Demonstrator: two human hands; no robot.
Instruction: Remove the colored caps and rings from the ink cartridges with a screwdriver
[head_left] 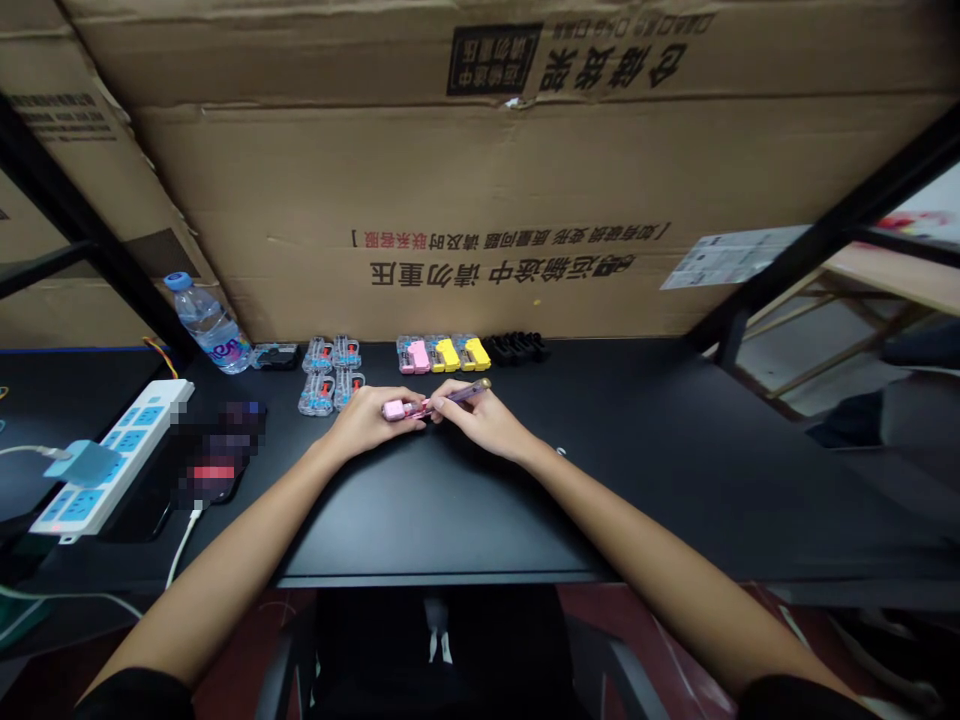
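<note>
Desk (442, 510): pink-purple tube (431, 404) points rightward between left hand (364, 420), right hand (484, 420).

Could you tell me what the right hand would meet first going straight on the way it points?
Probably the pink piece held by the left hand; the right hand looks almost at it, though depth is unclear.

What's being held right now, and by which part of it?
A slim translucent purple pen-like rod with a pink block end: the right hand pinches the rod's shaft, the left hand has fingertips at the pink end.
</note>
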